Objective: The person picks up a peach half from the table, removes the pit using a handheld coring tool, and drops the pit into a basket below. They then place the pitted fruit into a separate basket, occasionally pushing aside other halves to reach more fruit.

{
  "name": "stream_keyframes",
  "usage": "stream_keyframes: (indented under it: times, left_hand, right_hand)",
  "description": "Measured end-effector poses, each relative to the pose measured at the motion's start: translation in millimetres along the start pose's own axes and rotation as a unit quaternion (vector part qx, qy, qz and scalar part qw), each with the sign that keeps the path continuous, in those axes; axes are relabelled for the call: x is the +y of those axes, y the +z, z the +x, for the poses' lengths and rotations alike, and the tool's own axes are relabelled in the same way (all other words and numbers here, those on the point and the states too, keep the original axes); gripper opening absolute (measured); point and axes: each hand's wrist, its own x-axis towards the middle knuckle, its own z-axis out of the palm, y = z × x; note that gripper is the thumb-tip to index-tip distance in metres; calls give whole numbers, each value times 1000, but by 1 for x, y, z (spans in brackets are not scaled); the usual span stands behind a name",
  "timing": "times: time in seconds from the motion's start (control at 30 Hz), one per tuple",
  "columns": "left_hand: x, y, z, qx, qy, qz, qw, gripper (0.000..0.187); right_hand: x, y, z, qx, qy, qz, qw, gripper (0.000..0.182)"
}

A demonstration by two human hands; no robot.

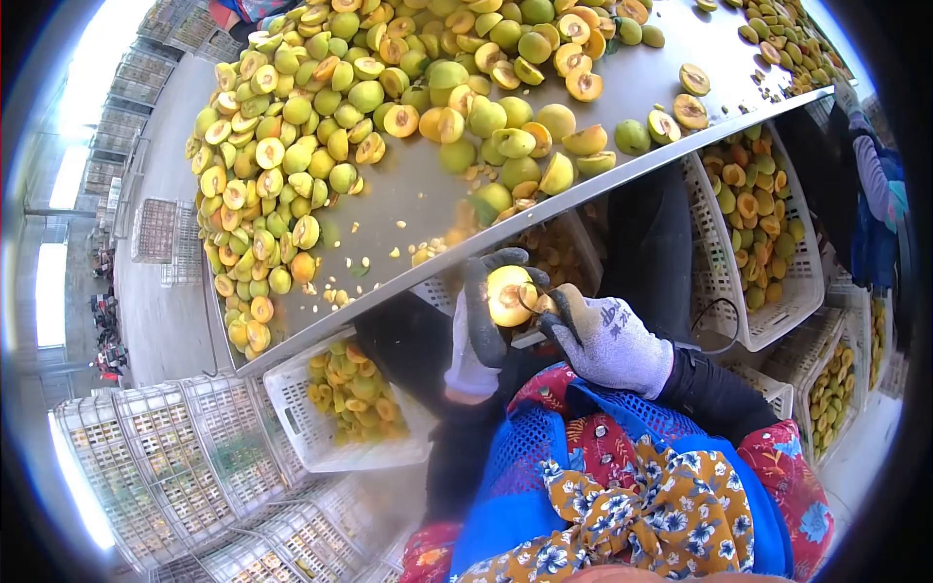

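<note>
My left hand (478,325), in a white glove with dark fingers, grips a halved yellow fruit (509,294) with its cut face up, just below the table's edge. My right hand (607,340), in a grey and white glove, is closed on a small pitting tool (546,304) whose tip touches the fruit's right side. Both hands sit close together above my lap, over a blue mesh apron and floral sleeves.
A steel table (408,185) carries a large heap of green and yellow fruit (321,117), whole and halved, with loose pits. White slatted crates (768,253) of halves stand under and beside it. Another crate (321,428) sits lower left; stacked empty crates (175,466) beyond. A person's sleeve (875,185) is at right.
</note>
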Motion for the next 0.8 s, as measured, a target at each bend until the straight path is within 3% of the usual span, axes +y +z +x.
stream_keyframes:
  times: [0.07, 0.2, 0.3, 0.33, 0.4, 0.5, 0.53, 0.57, 0.63, 0.67, 0.73, 0.8]
  left_hand:
    - [-2, 1, -12, 11, 0, 33, 999, 53]
    - [5, 8, -30, 23, 135, 303, 943, 44]
    - [-3, 9, -33, 75, 86, 192, 975, 39]
    - [-6, 7, -33, 89, 48, 142, 985, 39]
    - [-14, 6, -36, 114, 71, 159, 978, 39]
    - [-29, 6, -39, 142, 165, 269, 938, 39]
    - [-32, 4, -41, 149, 205, 319, 913, 40]
    - [-33, 2, -42, 143, 227, 323, 908, 35]
    - [-31, -2, -42, 85, 164, 217, 958, 35]
    - [-29, -4, -42, 55, 131, 163, 976, 36]
    - [-28, -10, -38, 17, 120, 175, 977, 40]
    - [-27, -13, -35, -13, 128, 230, 965, 44]
  right_hand:
    - [-8, 1, -2, -25, 28, -6, 999, 23]
    - [-11, 8, -8, -72, 34, -8, 997, 27]
    - [-16, 12, -10, -105, 64, -1, 992, 26]
    - [-15, 14, -11, -82, 22, 4, 996, 26]
    - [-12, 20, -14, -38, -63, 16, 997, 27]
    - [2, 29, -16, -135, 3, 277, 951, 31]
    - [5, 29, -17, -167, 61, 374, 910, 33]
    - [10, 28, -18, -209, 157, 486, 834, 34]
    - [-6, 11, -13, -238, 332, 644, 647, 38]
    - [9, 20, -17, -259, 347, 718, 546, 38]
    - [8, 24, -14, -237, 372, 771, 459, 39]
    - [27, 39, -17, -294, 345, 847, 277, 38]
